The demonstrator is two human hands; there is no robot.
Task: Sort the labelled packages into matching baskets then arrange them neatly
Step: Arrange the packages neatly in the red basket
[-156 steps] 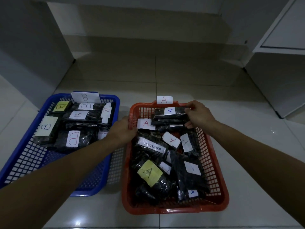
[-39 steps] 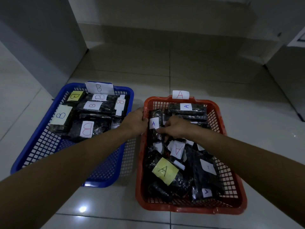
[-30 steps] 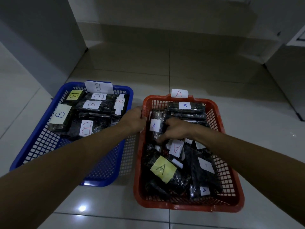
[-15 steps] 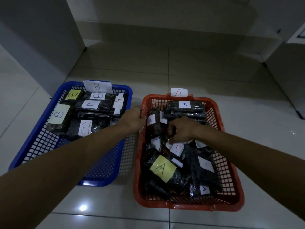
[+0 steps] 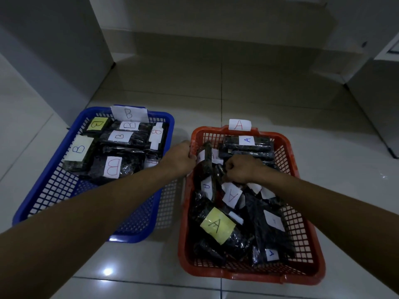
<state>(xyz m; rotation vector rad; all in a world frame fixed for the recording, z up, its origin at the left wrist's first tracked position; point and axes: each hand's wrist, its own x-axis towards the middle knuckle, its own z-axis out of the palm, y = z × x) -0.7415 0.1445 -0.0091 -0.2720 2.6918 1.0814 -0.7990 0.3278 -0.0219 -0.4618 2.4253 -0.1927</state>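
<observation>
The right hand [image 5: 243, 169] is curled around a black package [image 5: 218, 172] in the middle of the red basket [image 5: 302, 225]. Just to its left, the left hand [image 5: 180, 157] pinches an upright package [image 5: 206, 157] at the basket's left wall. Beyond the right hand lies a neat stack [image 5: 247, 145]; nearer to the person, other A packages lie loose. Further left stands the blue basket [image 5: 54, 169] with the B packages. The packages look soft, light and glossy, probably slippery; gripping across the middle seems safest.
</observation>
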